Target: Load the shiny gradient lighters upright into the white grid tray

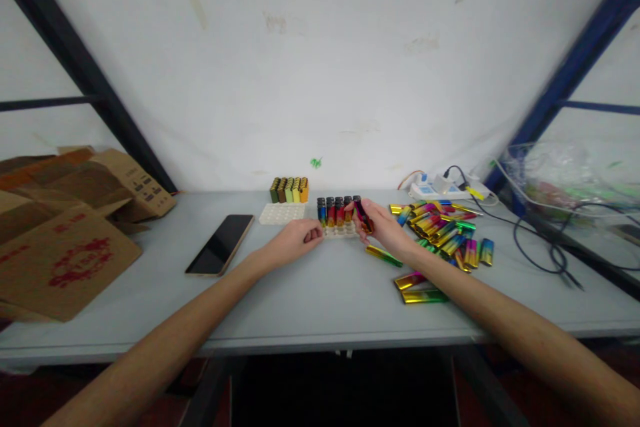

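A white slotted tray (341, 233) sits mid-table, its back rows filled with upright, metallic rainbow lighters (339, 212) with black tops. At the tray's left front corner is my left hand (296, 239), its fingers curled in; whether they grip anything is hidden. My right hand (381, 223) is closed around a dark-topped lighter (364, 216), tilted over the tray's right end. To the right lies a loose pile of shiny rainbow lighters (440, 230). A few lie nearer the front edge, under my right forearm, including a yellow-green lighter (423, 296).
Behind my left hand are an empty white tray (283, 213) and a block of upright yellow and green pieces (290, 190). A phone (220, 245) and cardboard boxes (65, 260) occupy the left. A power strip (440, 185), black cable (543, 267) and clear plastic bag (575, 177) are right.
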`<state>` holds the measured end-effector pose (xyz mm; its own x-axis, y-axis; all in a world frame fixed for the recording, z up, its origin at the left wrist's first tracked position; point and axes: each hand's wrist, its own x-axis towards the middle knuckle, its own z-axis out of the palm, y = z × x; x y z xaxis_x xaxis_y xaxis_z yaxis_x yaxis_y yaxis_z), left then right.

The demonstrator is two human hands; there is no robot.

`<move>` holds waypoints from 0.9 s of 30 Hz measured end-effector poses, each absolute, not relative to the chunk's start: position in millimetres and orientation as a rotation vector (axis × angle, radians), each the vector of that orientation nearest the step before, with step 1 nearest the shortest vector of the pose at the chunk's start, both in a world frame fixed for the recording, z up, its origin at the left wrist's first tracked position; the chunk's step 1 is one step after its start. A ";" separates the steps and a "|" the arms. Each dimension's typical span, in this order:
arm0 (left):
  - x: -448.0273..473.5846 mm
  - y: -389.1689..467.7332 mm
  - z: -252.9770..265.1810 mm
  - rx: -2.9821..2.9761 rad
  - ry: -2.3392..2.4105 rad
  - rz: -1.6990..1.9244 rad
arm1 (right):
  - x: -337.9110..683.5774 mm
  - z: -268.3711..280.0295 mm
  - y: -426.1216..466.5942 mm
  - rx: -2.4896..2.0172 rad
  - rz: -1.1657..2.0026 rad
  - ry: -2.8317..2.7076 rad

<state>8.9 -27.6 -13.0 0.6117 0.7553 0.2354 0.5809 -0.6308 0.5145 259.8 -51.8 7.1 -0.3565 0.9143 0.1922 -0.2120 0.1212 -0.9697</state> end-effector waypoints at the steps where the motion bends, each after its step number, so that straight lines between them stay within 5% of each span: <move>1: 8.4 -27.0 -14.0 2.456 1.065 0.617 | 260.9 8.8 -52.1 -0.753 1.388 -1.439; 13: 10.6 -30.9 -9.3 2.435 1.074 0.618 | 283.7 15.0 -41.0 -0.969 0.613 -1.757; 27: 11.8 -32.5 -7.2 2.447 1.076 0.611 | 291.0 2.2 -30.1 -1.072 0.243 -2.121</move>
<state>11.8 -32.5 -7.2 0.6089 0.7595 0.2291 0.5861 -0.6253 0.5153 291.0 -30.1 2.2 -0.3817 0.7587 0.5279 0.6199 0.6338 -0.4626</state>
